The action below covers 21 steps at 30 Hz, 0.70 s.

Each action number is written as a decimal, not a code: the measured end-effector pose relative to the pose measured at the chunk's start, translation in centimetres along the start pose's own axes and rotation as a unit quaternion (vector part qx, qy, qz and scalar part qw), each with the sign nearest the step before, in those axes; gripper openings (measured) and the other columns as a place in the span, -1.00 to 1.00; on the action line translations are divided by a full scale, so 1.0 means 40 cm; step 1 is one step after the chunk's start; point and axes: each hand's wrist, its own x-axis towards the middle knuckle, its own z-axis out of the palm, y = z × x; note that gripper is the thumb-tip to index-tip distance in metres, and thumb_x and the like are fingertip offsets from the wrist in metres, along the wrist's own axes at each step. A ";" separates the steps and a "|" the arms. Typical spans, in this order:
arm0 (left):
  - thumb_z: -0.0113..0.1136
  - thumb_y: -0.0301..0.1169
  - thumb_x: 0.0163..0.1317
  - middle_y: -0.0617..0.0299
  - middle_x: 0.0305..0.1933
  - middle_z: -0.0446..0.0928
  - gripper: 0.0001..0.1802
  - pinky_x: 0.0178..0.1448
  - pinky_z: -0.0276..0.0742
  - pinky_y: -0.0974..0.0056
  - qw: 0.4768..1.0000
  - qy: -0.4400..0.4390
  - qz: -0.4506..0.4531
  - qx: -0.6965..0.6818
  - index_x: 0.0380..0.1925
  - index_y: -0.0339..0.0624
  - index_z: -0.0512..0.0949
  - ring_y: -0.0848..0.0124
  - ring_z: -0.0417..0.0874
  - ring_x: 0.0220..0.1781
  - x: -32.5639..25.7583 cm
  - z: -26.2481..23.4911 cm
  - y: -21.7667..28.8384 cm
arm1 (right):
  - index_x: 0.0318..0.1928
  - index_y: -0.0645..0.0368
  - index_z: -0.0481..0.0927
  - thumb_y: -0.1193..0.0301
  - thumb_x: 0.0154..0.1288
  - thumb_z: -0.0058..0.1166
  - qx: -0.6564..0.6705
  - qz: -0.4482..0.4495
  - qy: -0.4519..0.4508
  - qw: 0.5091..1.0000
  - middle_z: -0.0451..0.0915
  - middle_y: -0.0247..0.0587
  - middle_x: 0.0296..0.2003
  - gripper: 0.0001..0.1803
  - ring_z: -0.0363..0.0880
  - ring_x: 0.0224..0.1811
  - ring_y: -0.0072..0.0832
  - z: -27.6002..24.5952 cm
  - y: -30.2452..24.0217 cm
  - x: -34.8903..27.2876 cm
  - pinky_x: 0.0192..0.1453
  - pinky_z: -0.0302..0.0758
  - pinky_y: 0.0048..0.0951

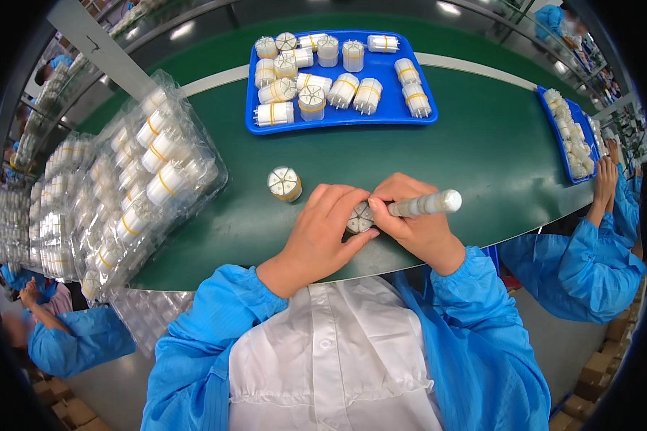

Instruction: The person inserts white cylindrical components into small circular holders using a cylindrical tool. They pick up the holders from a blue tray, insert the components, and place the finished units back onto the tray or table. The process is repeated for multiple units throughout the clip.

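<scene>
My left hand (322, 230) and my right hand (415, 224) meet over a small bundle of white wedge-shaped pieces (359, 218) on the green table (482, 158). My left fingers cup the bundle from the left. My right hand grips a pale pen-like stick (428, 205) with its tip at the bundle's top. A second banded white bundle (285, 184) stands alone just left of my hands.
A blue tray (417, 118) with several banded white bundles lies at the far middle. Clear plastic trays (144, 187) of bundles are stacked at the left. Another blue tray (571, 136) sits at the right near a co-worker's hands (606, 176). Another person's sleeve (72, 337) shows lower left.
</scene>
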 end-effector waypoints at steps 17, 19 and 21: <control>0.45 -0.31 0.14 -0.08 0.13 0.43 -0.21 0.07 0.63 0.08 0.936 0.037 -0.162 0.310 0.35 -0.26 0.33 -0.01 0.57 0.12 -0.033 -0.193 0.030 | -0.39 0.24 0.59 0.58 0.29 0.24 0.004 -0.001 0.103 0.995 0.58 -0.22 -0.48 -0.89 0.51 -0.48 -0.46 0.043 0.055 -0.025 -0.39 0.41 -0.38; 0.44 -0.25 0.20 -0.02 0.00 0.45 -0.35 0.01 0.64 0.12 0.928 -0.005 -0.158 0.338 0.23 -0.27 0.43 0.05 0.59 0.03 -0.010 -0.187 0.017 | -0.38 0.24 0.59 0.58 0.29 0.24 -0.006 0.000 0.099 0.995 0.57 -0.22 -0.48 -0.90 0.49 -0.48 -0.44 0.040 0.061 -0.031 -0.40 0.40 -0.36; 0.42 -0.23 0.23 0.00 -0.06 0.45 -0.44 -0.04 0.65 0.11 0.924 -0.028 -0.153 0.349 0.13 -0.27 0.48 0.06 0.61 -0.01 0.004 -0.185 0.005 | -0.37 0.24 0.59 0.58 0.28 0.24 -0.021 0.004 0.102 0.995 0.57 -0.22 -0.47 -0.91 0.49 -0.47 -0.43 0.035 0.058 -0.036 -0.39 0.40 -0.36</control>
